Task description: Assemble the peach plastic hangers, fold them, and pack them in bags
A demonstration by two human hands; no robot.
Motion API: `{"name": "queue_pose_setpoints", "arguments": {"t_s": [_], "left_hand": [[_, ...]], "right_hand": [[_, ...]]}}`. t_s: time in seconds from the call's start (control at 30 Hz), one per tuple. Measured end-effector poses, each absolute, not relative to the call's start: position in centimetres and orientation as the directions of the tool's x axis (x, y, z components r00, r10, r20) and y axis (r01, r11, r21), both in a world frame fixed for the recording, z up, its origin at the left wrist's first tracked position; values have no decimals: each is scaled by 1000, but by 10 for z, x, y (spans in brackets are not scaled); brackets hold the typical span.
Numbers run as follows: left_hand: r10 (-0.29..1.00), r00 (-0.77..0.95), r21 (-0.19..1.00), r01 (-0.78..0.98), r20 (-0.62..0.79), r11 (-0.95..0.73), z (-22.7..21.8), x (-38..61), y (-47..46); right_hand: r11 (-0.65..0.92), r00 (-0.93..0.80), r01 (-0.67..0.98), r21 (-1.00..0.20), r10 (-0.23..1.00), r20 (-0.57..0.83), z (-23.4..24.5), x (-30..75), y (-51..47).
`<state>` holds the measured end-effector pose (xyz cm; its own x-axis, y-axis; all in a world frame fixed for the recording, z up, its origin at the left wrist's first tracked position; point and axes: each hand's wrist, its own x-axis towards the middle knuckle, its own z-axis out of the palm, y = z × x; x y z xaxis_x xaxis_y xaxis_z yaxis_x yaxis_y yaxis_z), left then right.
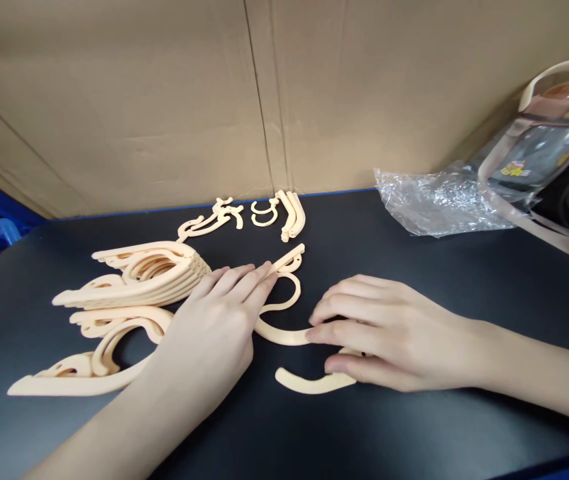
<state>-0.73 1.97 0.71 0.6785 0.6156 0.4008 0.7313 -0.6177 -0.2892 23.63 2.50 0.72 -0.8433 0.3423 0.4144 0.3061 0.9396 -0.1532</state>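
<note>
My left hand [219,320] lies flat with its fingers stretched out over a curved peach plastic strap piece [284,303] on the black table [414,267]. My right hand [389,333] rests palm down, fingers together, pressing the ends of two curved peach strips: one [279,333] between both hands and one [309,383] under the thumb. A stack of several peach curved pieces [144,273] sits just left of my left hand.
More peach pieces [89,363] lie at the near left, and small ones [264,217] at the back by the cardboard wall [214,100]. A crumpled clear plastic bag [434,203] and a bottle with a peach strap [549,140] sit at the right.
</note>
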Motion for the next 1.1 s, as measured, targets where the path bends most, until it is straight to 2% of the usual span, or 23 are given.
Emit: {"name": "queue_pose_setpoints", "arguments": {"t_s": [0.07,0.23,0.37,0.5,0.67,0.73,0.83,0.93,1.0,1.1], "left_hand": [[641,646,-208,753,414,-625,8,-6,19],[664,676,134,662,319,-738,10,-1,13],[607,740,180,581,291,-794,9,2,10],[606,711,188,581,357,-792,9,2,11],[608,671,112,628,424,-771,13,2,9],[608,656,36,666,446,-745,16,2,8],[627,621,-103,744,471,-660,20,2,6],[633,599,-225,789,489,-572,22,1,5],[639,588,-283,805,496,-522,22,0,4],[684,569,-334,822,457,-460,22,-1,2]], "right_hand": [[928,-859,340,-151,372,352,14,239,22],[879,-877,428,-211,460,137,30,248,18],[847,-867,464,-260,494,64,34,255,19],[814,-857,488,-316,515,1,36,263,22],[733,-783,584,-347,622,-3,35,268,27],[747,-781,592,-302,624,13,31,269,30],[804,-798,576,-151,592,109,26,270,37],[791,-777,612,-14,604,180,24,271,41],[787,-776,617,11,606,173,25,270,41],[774,-764,633,-13,627,151,27,268,37]]}}
